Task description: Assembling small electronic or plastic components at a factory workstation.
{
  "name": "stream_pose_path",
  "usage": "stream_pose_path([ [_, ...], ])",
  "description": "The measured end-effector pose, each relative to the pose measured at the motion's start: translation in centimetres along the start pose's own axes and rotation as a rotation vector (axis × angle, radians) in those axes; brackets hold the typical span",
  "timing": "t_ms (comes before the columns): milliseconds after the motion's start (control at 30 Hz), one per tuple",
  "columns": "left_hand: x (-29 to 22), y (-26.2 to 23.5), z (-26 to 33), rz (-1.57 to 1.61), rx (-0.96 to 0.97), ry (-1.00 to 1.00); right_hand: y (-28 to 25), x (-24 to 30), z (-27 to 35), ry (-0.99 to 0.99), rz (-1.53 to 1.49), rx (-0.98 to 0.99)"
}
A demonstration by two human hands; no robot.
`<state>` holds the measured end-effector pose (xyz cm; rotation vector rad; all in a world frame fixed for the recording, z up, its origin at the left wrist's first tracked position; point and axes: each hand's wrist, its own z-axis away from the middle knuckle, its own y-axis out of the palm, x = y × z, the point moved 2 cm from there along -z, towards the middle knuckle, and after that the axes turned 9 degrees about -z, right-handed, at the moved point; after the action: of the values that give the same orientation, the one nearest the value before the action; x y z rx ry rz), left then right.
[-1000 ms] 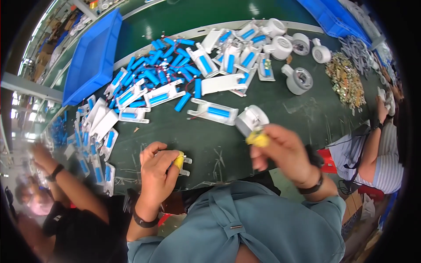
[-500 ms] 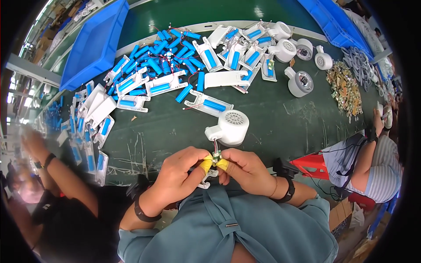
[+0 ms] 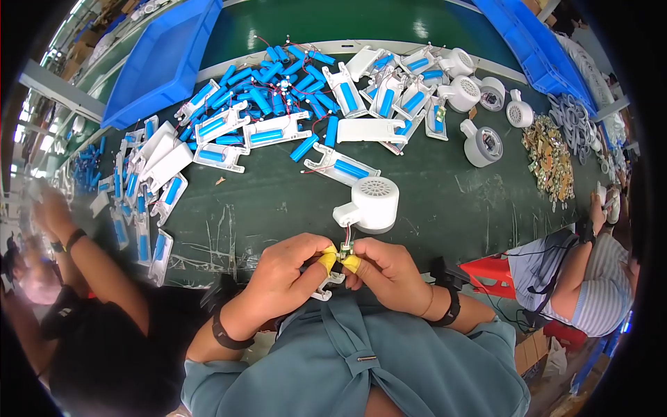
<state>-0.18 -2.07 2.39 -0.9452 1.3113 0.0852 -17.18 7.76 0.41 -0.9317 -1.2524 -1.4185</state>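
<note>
A small green circuit board (image 3: 347,247) sits between my fingertips, wired to a white fan head (image 3: 375,203) standing just beyond on the bench. My right hand (image 3: 390,272) pinches the board's edge between thumb and finger. My left hand (image 3: 293,270) is closed in a pinch right against the board's left side; what lies between its fingertips is too small to make out. Yellow covers wrap both thumb tips. Below the fingers a white plastic handle shell (image 3: 325,288) shows in part, mostly hidden by my hands.
Beyond lie blue battery cells (image 3: 278,104) and white handle shells (image 3: 274,132). Fan heads (image 3: 482,144), a heap of circuit boards (image 3: 549,156) and grey rings (image 3: 573,121) are at right. Blue bins (image 3: 167,62) flank the bench. Co-workers sit on both sides.
The view has shifted slightly, so the bench things appear a little farther right. My hands keep the same pinch at the board. The left co-worker's blurred hand has moved slightly.
</note>
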Motion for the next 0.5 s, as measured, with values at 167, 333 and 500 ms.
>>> stream_pose_path([
  [167,0.2,-0.3,-0.1,-0.086,0.003,0.034,0.1,-1.1,-0.3,-0.091,0.194,-0.018],
  [333,0.1,-0.3,-0.2,-0.190,0.010,0.085,0.4,-1.6,-0.3,-0.110,0.258,-0.039],
  [500,-0.2,0.8,0.0,-0.258,-0.140,0.040,0.9,-1.9,-0.7,-0.228,0.456,-0.183],
])
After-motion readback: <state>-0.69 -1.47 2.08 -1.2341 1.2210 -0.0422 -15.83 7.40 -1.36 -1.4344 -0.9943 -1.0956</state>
